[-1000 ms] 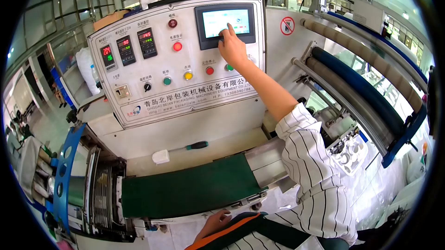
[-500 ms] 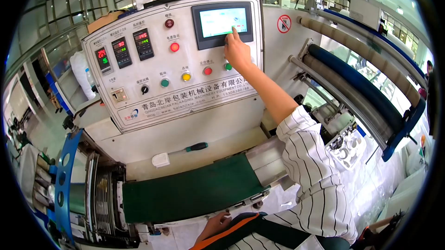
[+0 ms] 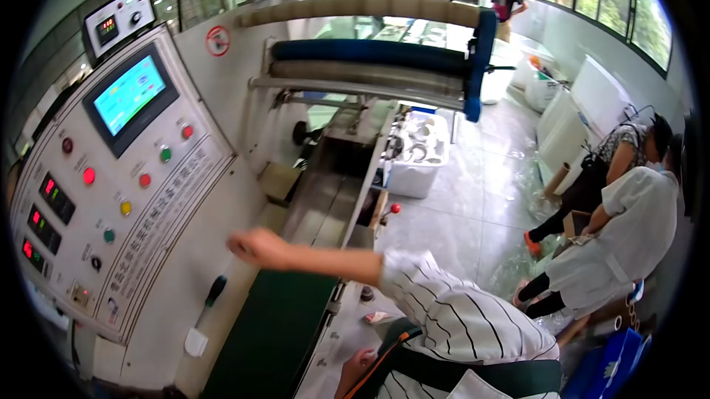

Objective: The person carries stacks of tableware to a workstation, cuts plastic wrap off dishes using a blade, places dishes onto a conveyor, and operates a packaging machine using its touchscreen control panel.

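My right hand (image 3: 257, 248) hangs in the air above the green conveyor belt (image 3: 259, 325), apart from the control panel (image 3: 174, 210). Its fingers are curled in, slightly blurred, with nothing visible in them. To its upper left is the lit touchscreen (image 3: 132, 93), which no hand touches. My left hand (image 3: 360, 362) is low beside the belt, near my apron strap; most of its fingers are hidden, so its grip is unclear. A scraper with a dark handle (image 3: 216, 290) and pale blade lies on the ledge between panel and belt.
Rollers in a blue-ended frame (image 3: 477, 66) span the machine ahead. A white bin (image 3: 418, 170) of pale parts stands beyond the machine's right side. Two people (image 3: 629, 214) bend over at the right, near a cardboard box (image 3: 575, 224) and plastic film on the floor. A blue crate (image 3: 608, 362) sits lower right.
My right hand has left the touchscreen, where a fingertip was pressing, and dropped over the belt, its fingers now curled. My view has swung right, bringing the two people into sight.
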Motion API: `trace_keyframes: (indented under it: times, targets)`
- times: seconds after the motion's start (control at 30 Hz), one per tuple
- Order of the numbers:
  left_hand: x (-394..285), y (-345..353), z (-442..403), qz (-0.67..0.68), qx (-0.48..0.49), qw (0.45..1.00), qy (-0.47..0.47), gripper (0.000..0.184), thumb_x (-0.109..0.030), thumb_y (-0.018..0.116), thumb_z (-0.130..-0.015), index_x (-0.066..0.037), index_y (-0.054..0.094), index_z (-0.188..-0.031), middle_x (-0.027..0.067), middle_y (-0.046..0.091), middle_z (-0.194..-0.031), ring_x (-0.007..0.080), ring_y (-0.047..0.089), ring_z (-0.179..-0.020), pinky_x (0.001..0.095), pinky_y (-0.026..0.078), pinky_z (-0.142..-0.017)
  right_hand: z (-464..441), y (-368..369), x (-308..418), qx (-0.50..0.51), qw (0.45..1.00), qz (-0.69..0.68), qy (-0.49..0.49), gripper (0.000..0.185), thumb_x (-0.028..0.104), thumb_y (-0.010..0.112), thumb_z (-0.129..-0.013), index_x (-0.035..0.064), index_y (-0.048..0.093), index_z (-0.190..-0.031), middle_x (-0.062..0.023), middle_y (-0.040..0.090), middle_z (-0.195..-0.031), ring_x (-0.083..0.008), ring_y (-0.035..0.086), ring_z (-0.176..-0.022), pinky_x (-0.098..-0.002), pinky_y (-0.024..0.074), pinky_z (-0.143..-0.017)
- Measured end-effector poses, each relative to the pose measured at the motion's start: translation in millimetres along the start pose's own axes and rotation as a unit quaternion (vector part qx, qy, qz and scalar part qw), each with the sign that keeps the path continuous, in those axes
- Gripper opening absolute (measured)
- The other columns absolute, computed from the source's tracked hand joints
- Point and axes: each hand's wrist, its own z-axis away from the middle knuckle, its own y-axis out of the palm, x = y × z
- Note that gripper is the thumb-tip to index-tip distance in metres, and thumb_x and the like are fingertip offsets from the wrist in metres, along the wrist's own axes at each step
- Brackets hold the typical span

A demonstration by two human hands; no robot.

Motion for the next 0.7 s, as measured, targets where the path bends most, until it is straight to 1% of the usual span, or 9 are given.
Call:
trace_keyframes:
  times: [0.1,0.13,0.17,0.27,0.37,0.43,0.5,0.53,0.7]
  targets:
    - [-16,1,11,0.020,0.004,0.999,0.026,0.027,-0.021,0.055,-0.083,-0.003,0.056,-0.103,0.0084,0.060,-0.072,0.0131,0.054,-0.062,0.0279,0.045,-0.056,129,-20,23,0.065,0.988,-0.079,0.117,0.017,0.019,0.048,-0.089,0.0039,0.052,-0.094,-0.0109,0.059,-0.074,-0.0242,0.061,-0.067,-0.0337,0.0478,-0.060]
    - [-6,3,7,0.061,0.028,0.998,-0.018,0.032,-0.024,0.053,-0.083,0.000,0.054,-0.104,0.0082,0.058,-0.071,0.0120,0.053,-0.062,0.0268,0.044,-0.056,168,-27,32,0.038,0.984,-0.108,0.136,0.019,0.022,0.048,-0.089,0.0042,0.053,-0.090,-0.0123,0.058,-0.070,-0.0271,0.058,-0.061,-0.0355,0.0455,-0.057]
    - [-2,3,2,0.049,0.028,0.998,-0.013,0.033,-0.024,0.053,-0.083,0.001,0.053,-0.105,0.0081,0.058,-0.071,0.0119,0.052,-0.062,0.0267,0.044,-0.056,207,-36,42,0.090,0.949,-0.144,0.266,0.018,0.021,0.048,-0.089,0.0047,0.053,-0.095,-0.0103,0.059,-0.071,-0.0241,0.060,-0.062,-0.0325,0.0476,-0.058]
    - [38,19,-33,0.005,0.042,0.999,0.021,0.033,-0.023,0.052,-0.086,0.002,0.051,-0.108,0.0085,0.059,-0.074,0.0134,0.054,-0.065,0.0265,0.045,-0.058,329,-59,29,0.197,0.921,-0.041,0.333,0.022,0.024,0.053,-0.084,0.0073,0.056,-0.097,-0.0150,0.061,-0.079,-0.0322,0.060,-0.070,-0.0405,0.0473,-0.066]
    - [-82,43,-68,-0.064,0.075,0.995,0.025,0.030,-0.022,0.061,-0.082,-0.004,0.056,-0.104,0.0101,0.064,-0.077,0.0128,0.060,-0.069,0.0252,0.047,-0.064,450,-92,-18,0.278,0.856,-0.006,0.435,0.033,0.025,0.057,-0.080,0.0090,0.052,-0.108,-0.0193,0.060,-0.089,-0.0362,0.057,-0.083,-0.0453,0.0442,-0.075]
    - [-134,82,-116,-0.033,0.133,0.990,0.028,0.021,-0.015,0.053,-0.087,-0.001,0.055,-0.103,0.0088,0.063,-0.081,0.0126,0.059,-0.072,0.0230,0.046,-0.062,506,-134,-36,0.271,0.805,0.038,0.526,0.034,0.026,0.058,-0.079,0.0082,0.052,-0.107,-0.0183,0.060,-0.088,-0.0369,0.057,-0.085,-0.0460,0.0450,-0.073]
    - [-198,132,-158,-0.050,0.159,0.984,0.065,0.021,-0.012,0.051,-0.087,-0.001,0.056,-0.103,0.0092,0.063,-0.079,0.0115,0.058,-0.069,0.0223,0.045,-0.061,527,-201,-25,0.188,0.754,0.063,0.626,0.032,0.026,0.057,-0.078,0.0076,0.054,-0.105,-0.0169,0.061,-0.090,-0.0354,0.058,-0.086,-0.0459,0.0457,-0.071]
    - [-216,159,-186,-0.044,0.178,0.981,0.067,0.020,-0.012,0.052,-0.087,0.000,0.056,-0.102,0.0091,0.063,-0.079,0.0109,0.057,-0.068,0.0221,0.045,-0.060,552,-224,-35,0.150,0.754,0.079,0.635,0.028,0.025,0.058,-0.076,0.0081,0.058,-0.098,-0.0158,0.061,-0.092,-0.0335,0.058,-0.090,-0.0438,0.0474,-0.071]
    - [-303,264,-290,-0.069,0.270,0.956,0.087,0.015,-0.009,0.053,-0.084,0.002,0.056,-0.095,0.0070,0.061,-0.071,0.0091,0.054,-0.061,0.0214,0.044,-0.056,601,-336,-55,-0.017,0.703,0.098,0.704,0.031,0.027,0.057,-0.078,0.0075,0.055,-0.103,-0.0166,0.062,-0.091,-0.0361,0.058,-0.085,-0.0460,0.0452,-0.071]
